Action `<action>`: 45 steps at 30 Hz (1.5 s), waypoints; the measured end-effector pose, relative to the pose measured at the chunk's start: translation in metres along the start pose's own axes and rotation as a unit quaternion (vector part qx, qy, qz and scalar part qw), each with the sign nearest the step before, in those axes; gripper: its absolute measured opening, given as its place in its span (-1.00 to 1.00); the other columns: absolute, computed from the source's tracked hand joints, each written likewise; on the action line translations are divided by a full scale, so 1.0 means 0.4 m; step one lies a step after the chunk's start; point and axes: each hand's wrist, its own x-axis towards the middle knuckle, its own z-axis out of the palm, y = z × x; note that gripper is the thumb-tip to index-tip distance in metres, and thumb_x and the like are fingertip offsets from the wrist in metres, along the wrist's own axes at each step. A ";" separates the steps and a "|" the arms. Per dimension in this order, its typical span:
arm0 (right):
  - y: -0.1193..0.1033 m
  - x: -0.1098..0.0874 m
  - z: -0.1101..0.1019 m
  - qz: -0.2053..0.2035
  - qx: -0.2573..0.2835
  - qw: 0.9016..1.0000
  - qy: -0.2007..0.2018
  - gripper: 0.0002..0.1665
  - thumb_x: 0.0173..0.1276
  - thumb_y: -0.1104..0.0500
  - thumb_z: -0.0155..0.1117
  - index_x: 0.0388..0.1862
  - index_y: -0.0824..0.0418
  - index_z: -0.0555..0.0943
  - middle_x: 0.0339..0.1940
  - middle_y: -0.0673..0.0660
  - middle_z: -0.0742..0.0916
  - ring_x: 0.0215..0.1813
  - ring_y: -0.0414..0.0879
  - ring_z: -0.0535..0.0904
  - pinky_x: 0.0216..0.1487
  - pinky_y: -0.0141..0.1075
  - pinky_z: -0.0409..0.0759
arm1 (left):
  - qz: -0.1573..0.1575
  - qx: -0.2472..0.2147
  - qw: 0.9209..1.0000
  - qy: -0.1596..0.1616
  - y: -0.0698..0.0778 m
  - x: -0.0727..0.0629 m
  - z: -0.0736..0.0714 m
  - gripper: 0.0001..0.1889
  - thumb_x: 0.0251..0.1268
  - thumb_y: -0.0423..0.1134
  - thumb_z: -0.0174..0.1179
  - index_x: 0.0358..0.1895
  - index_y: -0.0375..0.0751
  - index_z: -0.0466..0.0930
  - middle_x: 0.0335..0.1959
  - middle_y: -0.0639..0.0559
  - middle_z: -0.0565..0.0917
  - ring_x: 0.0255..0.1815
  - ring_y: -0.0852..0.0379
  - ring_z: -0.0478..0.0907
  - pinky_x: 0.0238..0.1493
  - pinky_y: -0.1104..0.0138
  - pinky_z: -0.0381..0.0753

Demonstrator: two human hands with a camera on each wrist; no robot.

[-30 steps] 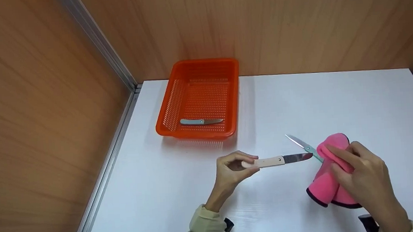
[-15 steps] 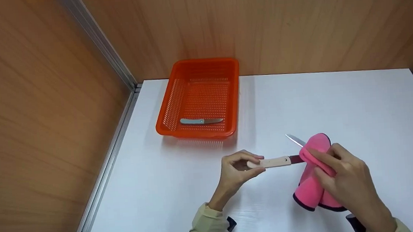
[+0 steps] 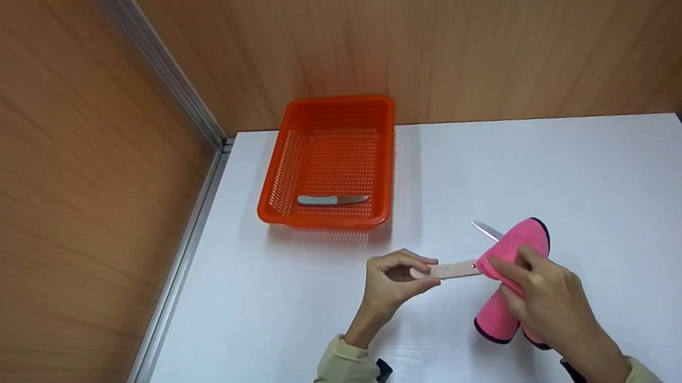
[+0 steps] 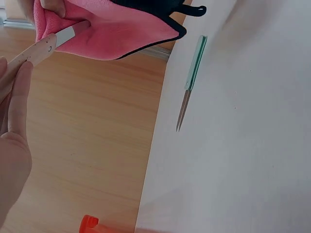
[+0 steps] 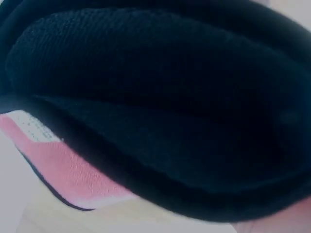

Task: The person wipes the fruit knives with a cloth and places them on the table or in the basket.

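My left hand (image 3: 388,288) pinches a small knife by its cream handle (image 3: 458,269), holding it level above the white table. My right hand (image 3: 550,300) grips a pink cloth (image 3: 521,239) with black edging, folded over the blade. In the head view the cloth hides the blade; the left wrist view shows part of the blade (image 4: 65,35) against the pink fabric. A second knife, with a green handle (image 4: 195,65), lies on the table beyond the cloth; only its blade (image 3: 486,230) shows in the head view. The cloth's black underside (image 5: 146,97) fills most of the right wrist view.
An orange perforated basket (image 3: 391,151) stands at the back left of the white table (image 3: 589,172). Inside it lies a knife with a pale blue handle (image 3: 319,201). Wooden panels (image 3: 487,40) rise behind and to the left of the table.
My right hand has moved left with the cloth, sliding it over the blade up to the handle. My left hand has shifted slightly right with the knife.
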 end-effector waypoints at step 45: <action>0.104 -0.055 -0.049 0.073 -0.005 0.997 0.016 -0.62 -0.19 0.47 0.36 -0.27 0.32 0.74 -0.55 0.08 0.47 -0.61 -0.20 0.27 -0.70 -0.42 0.30 | -0.024 0.008 0.997 0.068 -0.010 -0.014 -0.041 -0.83 0.23 -0.42 0.22 -0.25 -0.54 0.53 -0.36 -0.32 0.67 -0.56 -0.15 0.67 -0.46 -0.01 0.66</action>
